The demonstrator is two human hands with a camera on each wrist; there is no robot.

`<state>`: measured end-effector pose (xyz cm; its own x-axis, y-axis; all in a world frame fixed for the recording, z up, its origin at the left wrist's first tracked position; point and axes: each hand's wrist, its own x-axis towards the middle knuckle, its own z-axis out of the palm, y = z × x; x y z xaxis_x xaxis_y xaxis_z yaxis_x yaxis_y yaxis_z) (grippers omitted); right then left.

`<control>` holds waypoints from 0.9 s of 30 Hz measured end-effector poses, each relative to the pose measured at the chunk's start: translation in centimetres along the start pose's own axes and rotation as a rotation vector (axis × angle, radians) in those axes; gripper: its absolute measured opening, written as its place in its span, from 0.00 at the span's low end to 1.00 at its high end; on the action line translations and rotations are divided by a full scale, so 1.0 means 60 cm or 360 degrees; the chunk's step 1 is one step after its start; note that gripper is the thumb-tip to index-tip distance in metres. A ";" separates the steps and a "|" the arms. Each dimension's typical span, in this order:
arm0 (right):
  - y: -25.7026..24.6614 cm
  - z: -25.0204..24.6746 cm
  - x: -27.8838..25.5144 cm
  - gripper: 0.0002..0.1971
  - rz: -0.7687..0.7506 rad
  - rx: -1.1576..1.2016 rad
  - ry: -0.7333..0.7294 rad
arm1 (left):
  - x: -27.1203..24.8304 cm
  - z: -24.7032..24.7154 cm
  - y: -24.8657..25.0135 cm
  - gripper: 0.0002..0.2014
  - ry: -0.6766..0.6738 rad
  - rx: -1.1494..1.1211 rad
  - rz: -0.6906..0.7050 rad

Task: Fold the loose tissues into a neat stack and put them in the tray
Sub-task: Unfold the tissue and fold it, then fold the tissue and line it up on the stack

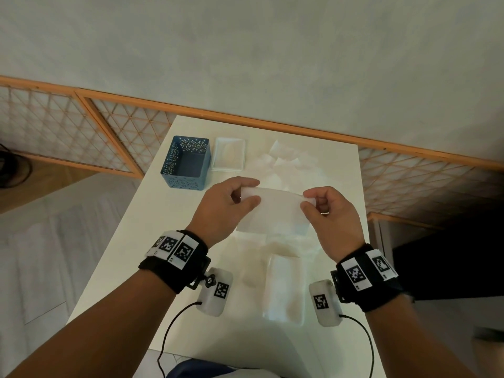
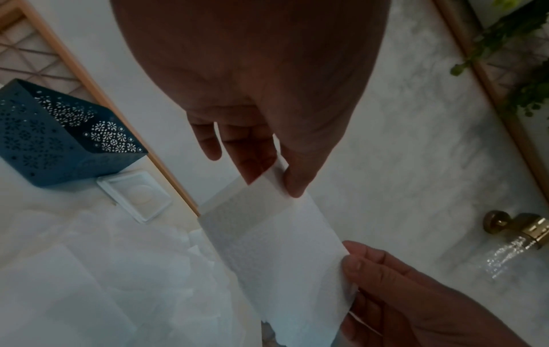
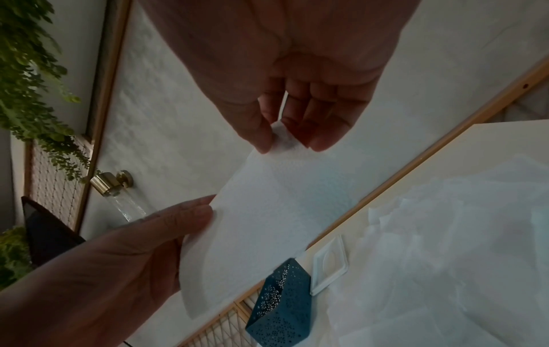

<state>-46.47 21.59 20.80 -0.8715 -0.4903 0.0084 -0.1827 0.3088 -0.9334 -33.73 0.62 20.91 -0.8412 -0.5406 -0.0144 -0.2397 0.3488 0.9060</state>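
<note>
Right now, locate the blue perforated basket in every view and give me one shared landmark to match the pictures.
Head: the blue perforated basket stands at the table's far left, left of the left hand.
Left wrist: at the left edge, above the white tray.
Right wrist: low, just right of centre, under the held tissue.
Shared landmark: the white tray, touching or nearly touching the basket in all three.

Dim, soft light throughout (wrist views darker, grainy), with wide-angle bending at the edges.
</note>
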 end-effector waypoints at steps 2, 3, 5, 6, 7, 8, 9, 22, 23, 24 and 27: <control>0.002 -0.001 0.001 0.13 0.0003 0.0055 -0.0013 | 0.004 -0.001 -0.001 0.08 0.0001 -0.0046 -0.0042; 0.002 -0.001 0.003 0.15 0.0011 0.0080 -0.0021 | 0.005 -0.001 0.000 0.06 -0.0001 -0.0054 -0.0041; 0.002 -0.002 0.005 0.18 0.0039 0.0171 -0.0033 | 0.005 0.000 0.002 0.05 -0.0009 -0.0059 -0.0031; 0.002 -0.002 0.006 0.18 0.0059 0.0250 -0.0036 | 0.005 0.000 0.002 0.05 -0.0005 -0.0064 -0.0033; 0.001 -0.002 0.007 0.17 0.0080 0.0338 -0.0035 | 0.004 0.000 0.005 0.05 0.0006 -0.0070 -0.0032; 0.001 -0.002 0.008 0.17 0.0097 0.0402 -0.0026 | 0.003 0.000 0.007 0.05 0.0021 -0.0077 -0.0026; 0.002 -0.002 0.009 0.16 0.0104 0.0428 -0.0012 | 0.003 0.000 0.009 0.06 0.0046 -0.0076 -0.0012; 0.009 0.002 0.000 0.24 -0.0396 -0.0627 -0.0042 | 0.002 0.005 0.023 0.02 -0.0255 0.0247 0.0163; 0.007 0.006 -0.001 0.23 -0.0469 -0.0684 -0.0108 | 0.000 0.008 0.027 0.01 -0.0298 0.0313 0.0189; 0.007 0.010 -0.002 0.22 -0.0527 -0.0725 -0.0168 | -0.001 0.011 0.030 0.01 -0.0327 0.0345 0.0211; 0.005 0.025 -0.003 0.14 -0.0577 -0.0748 -0.0266 | -0.001 0.017 0.038 0.01 -0.0366 0.0304 0.0218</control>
<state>-45.68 20.56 19.99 -0.6403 -0.7406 0.2037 -0.6682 0.4063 -0.6232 -34.71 2.23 22.56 -0.9541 -0.2992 -0.0130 -0.1853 0.5555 0.8106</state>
